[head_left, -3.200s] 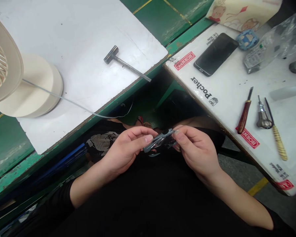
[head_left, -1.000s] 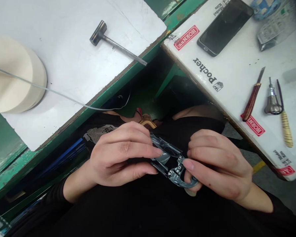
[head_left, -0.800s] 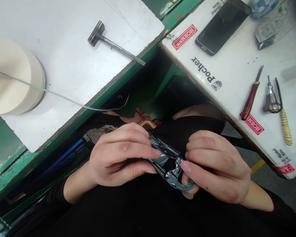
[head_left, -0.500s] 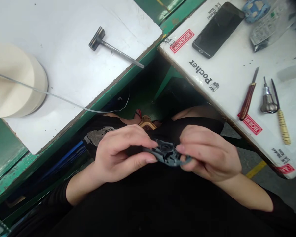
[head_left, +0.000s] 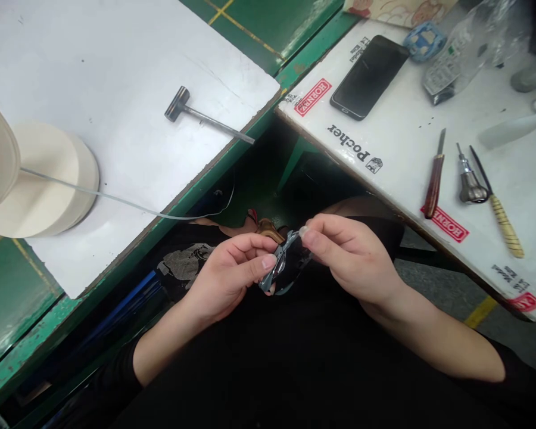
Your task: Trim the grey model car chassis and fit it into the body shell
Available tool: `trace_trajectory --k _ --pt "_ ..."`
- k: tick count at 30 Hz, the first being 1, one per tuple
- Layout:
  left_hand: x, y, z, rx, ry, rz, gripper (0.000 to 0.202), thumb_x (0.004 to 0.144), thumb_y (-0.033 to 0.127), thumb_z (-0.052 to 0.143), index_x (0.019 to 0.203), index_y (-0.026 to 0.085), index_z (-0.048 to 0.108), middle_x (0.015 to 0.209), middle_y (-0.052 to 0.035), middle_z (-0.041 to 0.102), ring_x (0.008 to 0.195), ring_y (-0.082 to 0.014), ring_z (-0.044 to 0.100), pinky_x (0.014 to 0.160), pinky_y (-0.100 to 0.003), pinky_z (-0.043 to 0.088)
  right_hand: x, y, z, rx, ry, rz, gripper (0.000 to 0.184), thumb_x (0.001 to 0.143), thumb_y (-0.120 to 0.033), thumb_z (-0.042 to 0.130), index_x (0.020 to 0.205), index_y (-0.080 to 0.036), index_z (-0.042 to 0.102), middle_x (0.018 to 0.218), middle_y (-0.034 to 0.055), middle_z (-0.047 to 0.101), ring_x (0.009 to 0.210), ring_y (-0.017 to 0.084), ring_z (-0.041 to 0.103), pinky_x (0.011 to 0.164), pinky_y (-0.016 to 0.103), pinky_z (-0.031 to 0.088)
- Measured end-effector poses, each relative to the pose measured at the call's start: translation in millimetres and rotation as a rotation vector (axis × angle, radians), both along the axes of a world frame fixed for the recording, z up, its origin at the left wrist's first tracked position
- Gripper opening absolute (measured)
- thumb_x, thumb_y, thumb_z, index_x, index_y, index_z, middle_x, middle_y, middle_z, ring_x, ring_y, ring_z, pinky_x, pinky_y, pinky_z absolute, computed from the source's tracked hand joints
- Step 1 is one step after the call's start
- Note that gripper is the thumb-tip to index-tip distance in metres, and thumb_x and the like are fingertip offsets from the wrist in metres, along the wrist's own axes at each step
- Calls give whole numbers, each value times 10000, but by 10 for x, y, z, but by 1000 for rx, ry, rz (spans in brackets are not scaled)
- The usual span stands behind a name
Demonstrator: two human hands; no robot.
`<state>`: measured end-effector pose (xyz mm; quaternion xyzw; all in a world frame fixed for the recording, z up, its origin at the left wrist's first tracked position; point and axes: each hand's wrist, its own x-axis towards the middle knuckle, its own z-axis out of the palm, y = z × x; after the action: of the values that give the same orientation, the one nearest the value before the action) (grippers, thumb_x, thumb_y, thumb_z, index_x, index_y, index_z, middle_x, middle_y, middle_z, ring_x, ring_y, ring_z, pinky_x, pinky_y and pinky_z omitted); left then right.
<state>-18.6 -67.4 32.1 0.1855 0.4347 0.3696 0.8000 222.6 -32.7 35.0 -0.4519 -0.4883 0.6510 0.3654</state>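
Observation:
Above my lap I hold a small dark grey-blue plastic part (head_left: 279, 262), curved and with openings in it; its exact kind I cannot make out. My left hand (head_left: 234, 268) grips its left end between thumb and fingers. At its upper right end, my right hand (head_left: 343, 247) pinches the part between thumb and forefinger. The piece is tilted, its right end pointing up and away from me. Fingers cover both of its ends.
A hammer (head_left: 205, 119) and a cream spool (head_left: 78, 179) with a thin strand lie on the left white table. The right table carries a phone (head_left: 370, 77), a red-handled knife (head_left: 435, 179), a metal-handled tool (head_left: 471, 182), a yellow-handled tool (head_left: 505, 226), a blue object (head_left: 424, 42) and plastic bags (head_left: 467, 50).
The part has been turned from lying roughly level to a steep tilt. My right hand has moved up and left, nearer my left hand. The head view has shifted slightly.

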Motion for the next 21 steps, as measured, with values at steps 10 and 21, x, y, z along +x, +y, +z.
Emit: trace_trajectory --k 10,21 --pt "3 -9 -67 42 -74 -58 422 923 394 1107 1221 171 908 1132 -103 922 989 -186 896 937 -265 748 53 24 -89 72 147 92 392 1193 -483 821 906 -217 789 876 7 796 730 124 684 681 247 549" --pt "69 34 -155 -17 -327 -269 581 913 363 1103 1425 203 880 1196 -128 880 953 -263 931 806 -331 792 183 97 -129 356 -105 52 243 1191 -459 816 1121 -252 922 1024 38 831 904 167 772 833 295 614"
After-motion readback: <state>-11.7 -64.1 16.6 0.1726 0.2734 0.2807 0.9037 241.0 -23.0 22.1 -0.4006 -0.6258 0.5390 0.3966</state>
